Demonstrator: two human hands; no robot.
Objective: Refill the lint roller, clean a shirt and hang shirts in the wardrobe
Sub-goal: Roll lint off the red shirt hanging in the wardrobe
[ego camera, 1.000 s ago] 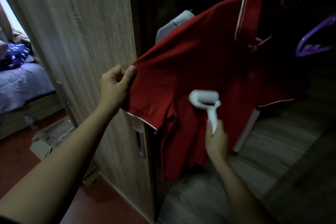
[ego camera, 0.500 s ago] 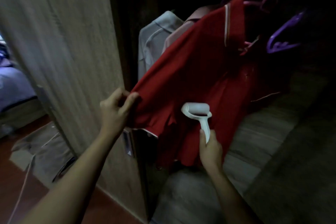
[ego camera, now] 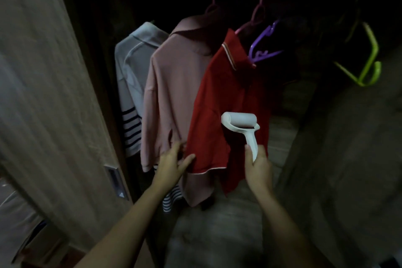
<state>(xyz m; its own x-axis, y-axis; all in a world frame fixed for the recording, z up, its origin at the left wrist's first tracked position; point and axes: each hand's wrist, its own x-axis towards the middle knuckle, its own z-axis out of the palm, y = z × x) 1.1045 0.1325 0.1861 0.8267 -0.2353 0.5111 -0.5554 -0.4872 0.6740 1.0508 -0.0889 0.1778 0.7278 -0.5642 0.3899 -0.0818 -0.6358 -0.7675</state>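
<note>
A: Head view: where's the lint roller (ego camera: 240,123)?
B: Its white head lies against the red polo shirt (ego camera: 226,102), hanging in the wardrobe; the right hand (ego camera: 257,164) is wrapped closed around the handle
A: And the left hand (ego camera: 174,162)?
B: Fingers spread loose, touching the red sleeve's edge, gripping nothing
A: Any writing?
B: None legible. A pink polo (ego camera: 171,98) and a grey striped shirt (ego camera: 130,85) hang left of it

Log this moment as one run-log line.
left hand: open, at red shirt sleeve hem | right hand: shut on lint roller, roller at shirt | shirt: on hanger
</note>
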